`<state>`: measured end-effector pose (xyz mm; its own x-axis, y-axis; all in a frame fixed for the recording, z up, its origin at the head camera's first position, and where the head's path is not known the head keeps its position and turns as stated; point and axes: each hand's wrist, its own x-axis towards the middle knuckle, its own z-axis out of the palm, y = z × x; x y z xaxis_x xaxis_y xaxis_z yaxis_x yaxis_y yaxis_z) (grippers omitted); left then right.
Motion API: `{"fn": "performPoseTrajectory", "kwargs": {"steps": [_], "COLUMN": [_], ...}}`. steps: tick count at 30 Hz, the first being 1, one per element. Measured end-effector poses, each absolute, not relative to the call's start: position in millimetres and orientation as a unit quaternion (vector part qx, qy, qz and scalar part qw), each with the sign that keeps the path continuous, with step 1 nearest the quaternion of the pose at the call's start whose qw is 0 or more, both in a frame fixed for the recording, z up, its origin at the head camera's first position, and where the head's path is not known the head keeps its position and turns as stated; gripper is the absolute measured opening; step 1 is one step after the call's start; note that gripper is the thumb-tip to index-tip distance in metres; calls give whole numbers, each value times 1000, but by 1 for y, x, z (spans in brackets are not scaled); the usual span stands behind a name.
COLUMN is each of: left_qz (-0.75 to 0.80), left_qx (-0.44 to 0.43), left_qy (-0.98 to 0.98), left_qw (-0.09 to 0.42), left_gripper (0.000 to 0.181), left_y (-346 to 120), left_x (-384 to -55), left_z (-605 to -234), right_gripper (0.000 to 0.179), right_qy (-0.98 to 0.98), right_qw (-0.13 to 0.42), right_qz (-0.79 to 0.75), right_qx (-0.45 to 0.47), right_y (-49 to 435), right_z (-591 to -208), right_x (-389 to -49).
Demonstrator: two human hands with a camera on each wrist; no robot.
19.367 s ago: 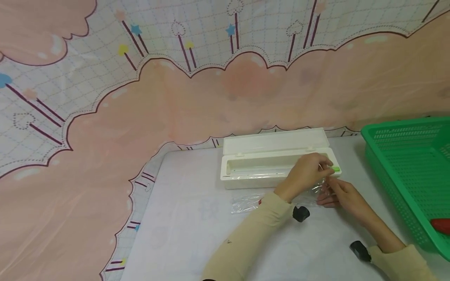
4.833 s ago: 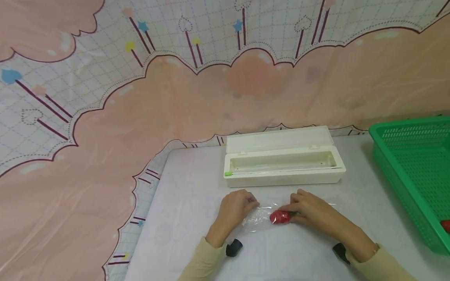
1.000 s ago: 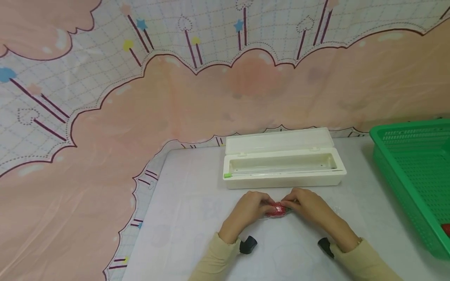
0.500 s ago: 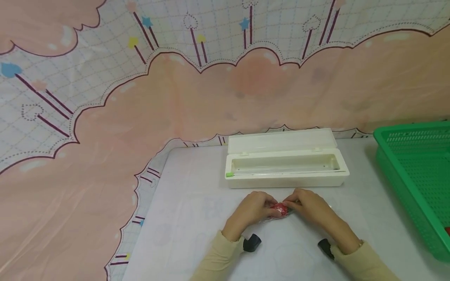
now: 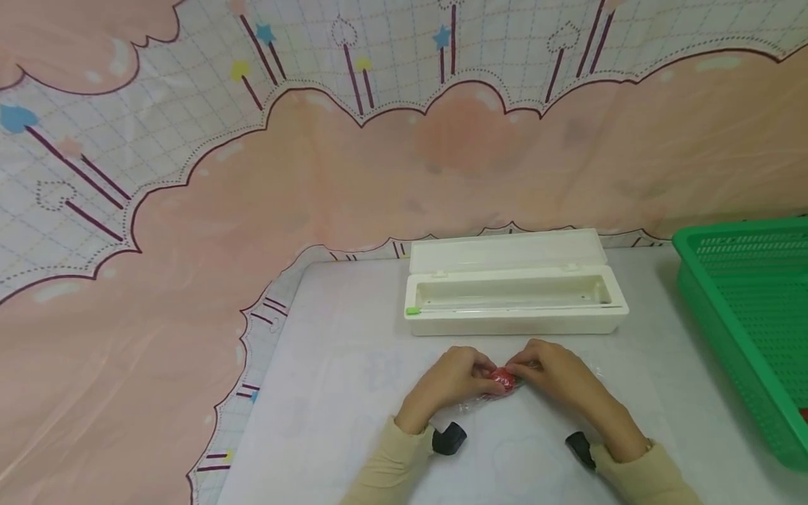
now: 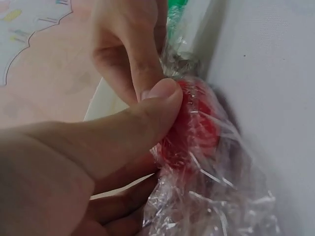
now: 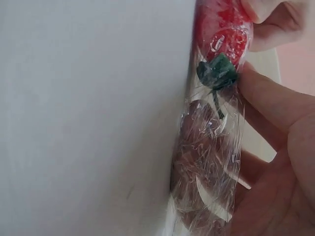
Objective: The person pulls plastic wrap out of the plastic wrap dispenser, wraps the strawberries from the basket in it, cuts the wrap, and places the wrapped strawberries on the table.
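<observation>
A red strawberry [image 5: 503,379] with a green leaf cap and thin stem lies sideways, wrapped in clear cling film [image 6: 226,196]. My left hand [image 5: 451,379] pinches its rounded end through the film, thumb pressed on the red side in the left wrist view. At the leafy end my right hand [image 5: 558,372] pinches the wrapped strawberry, its thumb beside the leaf cap [image 7: 219,71]. Loose crumpled film trails past both ends. Behind the hands stands a white cling film dispenser box [image 5: 514,326], lid raised, with a green slider [image 5: 413,311] at the left of its cutter track.
A green plastic basket [image 5: 707,315] stands on the right, with a bit of a red thing [image 5: 804,414] showing inside. The white table [image 5: 328,421] meets a pink patterned cloth [image 5: 252,210] at its back and left. Black cameras are worn at both wrists.
Earlier my left hand was at the dispenser; later the strawberry lay on spread film. Now both hands meet at it with film gathered round. In the last second, only small finger shifts show.
</observation>
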<state>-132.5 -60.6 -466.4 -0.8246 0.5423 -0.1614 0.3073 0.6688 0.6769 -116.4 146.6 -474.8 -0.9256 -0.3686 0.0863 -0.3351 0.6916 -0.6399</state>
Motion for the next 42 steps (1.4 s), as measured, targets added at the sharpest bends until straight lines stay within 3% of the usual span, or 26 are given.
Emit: {"fn": "performPoseTrajectory", "kwargs": {"steps": [5, 10, 14, 20, 24, 28, 30, 42], "left_qz": [363, 431, 479, 533, 568, 592, 599, 618], "left_qx": [221, 188, 188, 165, 141, 131, 135, 165], "left_qy": [890, 870, 846, 820, 800, 783, 776, 746], "left_qw": [164, 151, 138, 129, 135, 141, 145, 187], "left_gripper": [30, 31, 32, 37, 41, 47, 48, 44], "left_y": [-66, -70, -70, -70, -71, -73, -74, -72], "left_x": [-130, -125, -122, -120, -119, -118, -118, -114], "left_z": [-459, -441, -430, -426, -423, -418, -416, -416], "right_gripper": [7, 24, 32, 34, 25, 46, 45, 48], "right_qy": [927, 909, 886, 869, 851, 831, 821, 835], "right_qw": [-51, -177, -238, -273, -308, -346, -359, -314], "right_qz": [-315, -302, -305, -318, -338, -345, -344, -294], "right_qx": [-196, -227, -255, -263, -258, -267, -281, -343], "right_y": [141, 136, 136, 138, 141, 143, 143, 146], "right_z": [-468, -450, -436, -427, -425, -422, -421, -422], "right_x": [-114, -111, -110, -108, -107, -108, -109, -110]}}
